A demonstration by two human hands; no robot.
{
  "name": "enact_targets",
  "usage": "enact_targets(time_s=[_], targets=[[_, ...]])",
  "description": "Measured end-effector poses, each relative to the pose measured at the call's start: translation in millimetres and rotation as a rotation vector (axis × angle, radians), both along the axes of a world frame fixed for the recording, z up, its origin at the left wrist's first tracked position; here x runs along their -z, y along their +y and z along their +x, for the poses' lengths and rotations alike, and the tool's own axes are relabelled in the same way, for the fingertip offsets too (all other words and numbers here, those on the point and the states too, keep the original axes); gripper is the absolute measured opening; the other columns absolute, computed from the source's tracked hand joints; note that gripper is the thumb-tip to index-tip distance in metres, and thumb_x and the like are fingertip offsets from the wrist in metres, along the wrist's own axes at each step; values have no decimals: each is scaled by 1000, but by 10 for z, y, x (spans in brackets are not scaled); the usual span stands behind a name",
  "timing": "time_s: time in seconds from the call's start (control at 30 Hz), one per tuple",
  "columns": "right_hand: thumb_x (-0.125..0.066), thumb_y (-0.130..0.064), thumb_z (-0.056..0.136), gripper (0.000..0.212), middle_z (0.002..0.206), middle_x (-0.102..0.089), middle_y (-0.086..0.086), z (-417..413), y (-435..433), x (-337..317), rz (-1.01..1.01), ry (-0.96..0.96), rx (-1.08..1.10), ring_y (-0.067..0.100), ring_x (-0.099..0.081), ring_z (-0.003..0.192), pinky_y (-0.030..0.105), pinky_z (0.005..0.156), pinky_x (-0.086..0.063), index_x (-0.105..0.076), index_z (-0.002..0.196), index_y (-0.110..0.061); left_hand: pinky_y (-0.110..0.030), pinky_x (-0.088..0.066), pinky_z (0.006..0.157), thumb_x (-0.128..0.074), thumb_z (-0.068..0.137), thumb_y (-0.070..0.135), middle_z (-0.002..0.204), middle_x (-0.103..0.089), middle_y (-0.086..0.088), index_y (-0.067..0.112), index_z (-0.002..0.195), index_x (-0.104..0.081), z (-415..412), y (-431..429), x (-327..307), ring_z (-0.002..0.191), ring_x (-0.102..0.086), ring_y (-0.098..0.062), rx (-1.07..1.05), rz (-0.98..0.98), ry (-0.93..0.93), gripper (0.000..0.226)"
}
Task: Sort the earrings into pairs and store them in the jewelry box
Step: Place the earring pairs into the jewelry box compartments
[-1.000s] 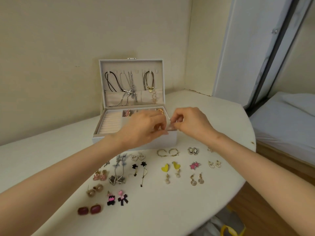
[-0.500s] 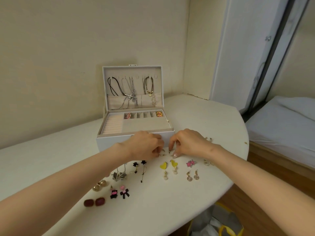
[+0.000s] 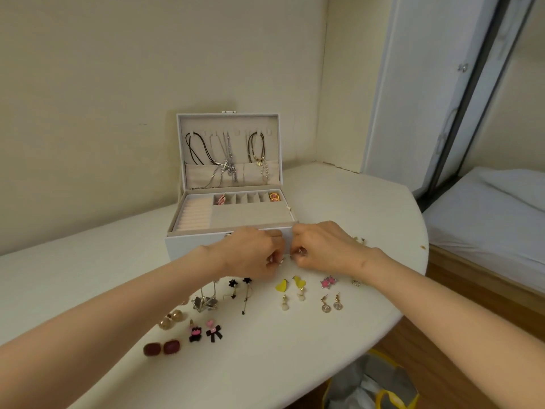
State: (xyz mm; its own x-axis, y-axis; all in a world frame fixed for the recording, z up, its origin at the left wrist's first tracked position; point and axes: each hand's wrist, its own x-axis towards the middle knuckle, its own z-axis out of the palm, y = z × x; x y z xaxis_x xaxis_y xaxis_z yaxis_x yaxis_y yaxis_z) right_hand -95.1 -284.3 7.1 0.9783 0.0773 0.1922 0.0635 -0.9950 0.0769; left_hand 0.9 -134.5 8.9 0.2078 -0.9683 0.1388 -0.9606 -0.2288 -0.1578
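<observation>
- Hands: left hand (image 3: 250, 255) and right hand (image 3: 321, 249) nearly meet, low over the table (image 3: 265, 367).
- Fingers: both sets curled; the left pinches a small metallic earring (image 3: 281, 261), the right a second small earring (image 3: 298, 252).
- Jewelry box (image 3: 191, 246): open, lid upright, just behind the hands; two rear compartments hold items.
- Remaining earrings: laid in pairs nearer the viewer, among them yellow hearts (image 3: 282, 286), pink bows (image 3: 328, 282) and maroon studs (image 3: 161, 348).

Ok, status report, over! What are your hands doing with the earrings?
Left hand and right hand each pinching a small earring, right in front of the jewelry box. Box open, most small slots empty. Nothing blocking. Over.
</observation>
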Motion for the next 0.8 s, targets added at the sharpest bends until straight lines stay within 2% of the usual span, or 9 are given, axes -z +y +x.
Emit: enact_targets(time_s=[0.1, 0.2, 0.3, 0.4, 0.5, 0.6, 0.63, 0.73, 0.8], targets=[[-54, -24, 83, 18, 88, -58, -6, 24, -52, -99, 209, -10, 12, 16, -56, 76, 31, 69, -47, -70, 84, -16, -23, -40, 65, -55, 82, 21, 96, -53, 6, 16, 92, -57, 64, 33, -188, 75, -52, -14, 7, -82, 163, 11], [-60, -14, 83, 12, 72, -62, -9, 71, -101, -252, 595, -63, 36, 10, -60, 61, 25, 59, -53, -71, 81, -12, -24, -45, 66, -59, 79, 16, 89, -52, 7, 18, 84, -53, 190, 20, -403, 72, -53, -12, -9, -194, 289, 8], [-60, -6, 86, 10, 68, -67, 2, 164, -158, -385, 820, -89, 61, 10, -66, 55, 21, 58, -56, -69, 82, -9, -25, -49, 68, -59, 79, 10, 84, -60, 3, 16, 85, -55, 385, -81, -507, 75, -58, -14, -79, -324, 471, 9], [-59, -5, 87, 10, 70, -68, 17, 324, -204, -453, 956, -150, 78, 21, -68, 57, 27, 60, -59, -69, 86, -6, -21, -50, 65, -59, 79, 3, 77, -63, -2, 19, 79, -53, 604, -211, -493, 67, -62, -15, -151, -405, 628, 17], [-60, -4, 87, 10, 68, -65, 14, 545, -280, -461, 1039, -250, 100, 25, -66, 57, 32, 61, -60, -70, 88, -3, -24, -56, 66, -57, 84, -2, 81, -65, -17, 16, 79, -52, 810, -320, -443, 66, -66, -18, -164, -501, 743, 19], [-58, 1, 87, 16, 66, -63, 7, 809, -394, -427, 1071, -273, 167, 22, -66, 57, 30, 62, -60, -71, 96, -1, -15, -51, 51, -58, 86, -3, 73, -62, -13, 10, 81, -54, 970, -395, -407, 54, -63, -6, -204, -596, 811, 15], [-56, 4, 87, 19, 68, -63, 9, 903, -426, -405, 1062, -273, 192, 21, -65, 57, 28, 61, -59, -70, 99, 0, -17, -51, 50, -58, 86, -4, 71, -61, -10, 11, 79, -53, 1024, -420, -390, 55, -64, -10, -224, -627, 807, 17], [-54, 6, 86, 25, 79, -65, 9, 1173, -478, -339, 921, -333, 244, 19, -62, 64, 30, 69, -58, -72, 98, -6, -36, -56, 67, -59, 85, -3, 72, -61, -12, 16, 73, -52, 1185, -472, -315, 65, -64, -26, -281, -697, 778, 24], [-63, -2, 82, 19, 84, -68, 3, 1309, -479, -325, 772, -363, 264, 15, -60, 71, 34, 77, -54, -74, 92, -13, -40, -55, 67, -60, 85, -4, 70, -61, -10, 16, 72, -53, 1272, -494, -249, 58, -63, -17, -312, -733, 734, 25]])
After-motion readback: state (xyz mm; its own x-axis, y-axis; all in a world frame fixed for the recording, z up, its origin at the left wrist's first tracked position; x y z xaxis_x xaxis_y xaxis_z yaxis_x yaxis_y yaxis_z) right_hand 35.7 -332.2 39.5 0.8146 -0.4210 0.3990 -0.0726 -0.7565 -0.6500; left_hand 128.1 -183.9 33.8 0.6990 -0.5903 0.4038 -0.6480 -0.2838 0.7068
